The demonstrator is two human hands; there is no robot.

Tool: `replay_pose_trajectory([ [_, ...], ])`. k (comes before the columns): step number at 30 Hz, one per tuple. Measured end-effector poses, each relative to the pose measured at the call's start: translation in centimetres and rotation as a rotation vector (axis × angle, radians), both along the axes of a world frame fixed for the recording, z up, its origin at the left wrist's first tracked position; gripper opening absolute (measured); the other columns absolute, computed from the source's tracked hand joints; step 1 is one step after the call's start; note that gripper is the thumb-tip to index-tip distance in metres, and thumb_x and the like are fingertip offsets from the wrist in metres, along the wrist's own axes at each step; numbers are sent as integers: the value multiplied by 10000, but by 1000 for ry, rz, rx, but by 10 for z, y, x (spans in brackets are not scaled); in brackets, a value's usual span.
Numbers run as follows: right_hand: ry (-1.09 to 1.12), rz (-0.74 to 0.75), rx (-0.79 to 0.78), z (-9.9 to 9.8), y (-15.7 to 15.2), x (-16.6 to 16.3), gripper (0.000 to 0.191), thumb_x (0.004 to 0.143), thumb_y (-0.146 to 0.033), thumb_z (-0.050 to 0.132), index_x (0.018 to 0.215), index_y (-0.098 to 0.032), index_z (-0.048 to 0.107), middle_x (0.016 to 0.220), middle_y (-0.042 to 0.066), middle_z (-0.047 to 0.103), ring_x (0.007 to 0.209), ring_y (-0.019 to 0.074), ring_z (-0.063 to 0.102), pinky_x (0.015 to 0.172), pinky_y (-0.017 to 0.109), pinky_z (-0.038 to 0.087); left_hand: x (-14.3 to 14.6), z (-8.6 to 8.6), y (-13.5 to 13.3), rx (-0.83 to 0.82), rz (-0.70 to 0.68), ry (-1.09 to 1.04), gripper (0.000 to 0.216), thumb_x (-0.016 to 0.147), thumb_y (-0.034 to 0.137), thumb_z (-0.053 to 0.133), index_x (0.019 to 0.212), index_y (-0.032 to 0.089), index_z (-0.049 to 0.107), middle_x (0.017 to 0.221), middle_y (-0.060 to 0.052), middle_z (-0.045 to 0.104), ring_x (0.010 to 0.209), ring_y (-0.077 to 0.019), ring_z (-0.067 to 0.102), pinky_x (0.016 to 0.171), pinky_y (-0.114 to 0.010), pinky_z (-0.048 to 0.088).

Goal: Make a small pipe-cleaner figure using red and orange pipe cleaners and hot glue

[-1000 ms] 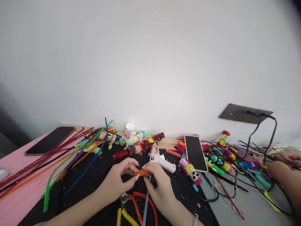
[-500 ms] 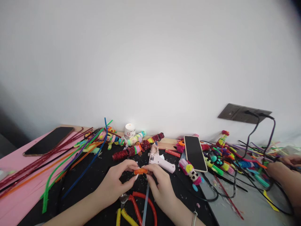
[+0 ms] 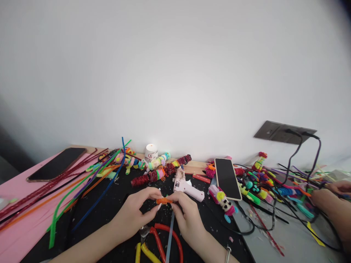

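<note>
My left hand (image 3: 135, 213) and my right hand (image 3: 186, 215) meet over a black mat (image 3: 109, 208) and both pinch a short orange fuzzy coil (image 3: 163, 200), wound on a pale translucent stick (image 3: 169, 233) that runs down toward me. A pink-white glue gun (image 3: 186, 186) lies just behind my fingers. Red-handled pliers (image 3: 167, 237) rest on the mat below my hands.
Long pipe cleaners (image 3: 82, 182) fan across the pink mat (image 3: 22, 219) at left, by a dark phone (image 3: 56, 164). Finished coiled figures (image 3: 160, 171), a second phone (image 3: 227, 179), cables and a wall socket (image 3: 283, 132) lie behind and right. Another person's hands (image 3: 327, 201) work at far right.
My hands have shifted slightly while still pinching the orange coil; the stick under them has tilted a little. The other person's hands moved slightly.
</note>
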State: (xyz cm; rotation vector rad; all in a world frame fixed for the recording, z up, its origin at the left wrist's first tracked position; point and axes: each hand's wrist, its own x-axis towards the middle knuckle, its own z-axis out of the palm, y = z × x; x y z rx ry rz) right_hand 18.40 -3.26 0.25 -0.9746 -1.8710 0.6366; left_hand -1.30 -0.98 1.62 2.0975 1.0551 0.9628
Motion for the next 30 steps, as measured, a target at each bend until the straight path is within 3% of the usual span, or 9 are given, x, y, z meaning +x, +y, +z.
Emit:
replay_pose_trajectory([
  [9, -2, 3, -46, 1, 1, 0, 227, 899, -50, 445, 938, -191, 619, 884, 39, 655, 821, 158, 610, 741, 244, 463, 1, -3, 2, -108, -21, -88, 198, 803, 187, 597, 993, 234, 570, 908, -9, 703, 872, -176, 674, 824, -263, 492],
  [12, -11, -19, -64, -1, 2, -1, 206, 896, -68, 457, 954, -197, 607, 886, 38, 645, 816, 165, 597, 732, 253, 457, 4, -6, 4, -294, -61, -271, 221, 809, 197, 604, 1018, 232, 537, 897, -11, 698, 879, -174, 668, 836, -282, 491],
  [17, -21, -44, -84, -1, 3, 1, 166, 925, -164, 440, 1051, -200, 542, 880, 37, 576, 759, 167, 532, 681, 269, 436, 11, -11, 8, -691, -117, -637, 317, 776, 272, 684, 1029, 214, 500, 732, 33, 653, 719, -135, 642, 704, -254, 502],
  [21, -111, -28, -67, 0, 1, 2, 115, 950, -222, 391, 908, -203, 497, 821, 24, 523, 733, 170, 484, 646, 275, 395, 13, -9, 5, -871, -158, -682, 373, 752, 286, 726, 1040, 204, 505, 682, 41, 632, 652, -115, 624, 633, -227, 489],
  [30, -229, 31, -52, 5, -2, -2, 275, 956, -187, 282, 723, -203, 427, 701, 11, 490, 646, 158, 455, 603, 272, 377, 12, 2, -1, -1102, -224, -664, 346, 751, 233, 715, 1034, 185, 522, 710, 11, 655, 621, -109, 626, 610, -221, 484],
])
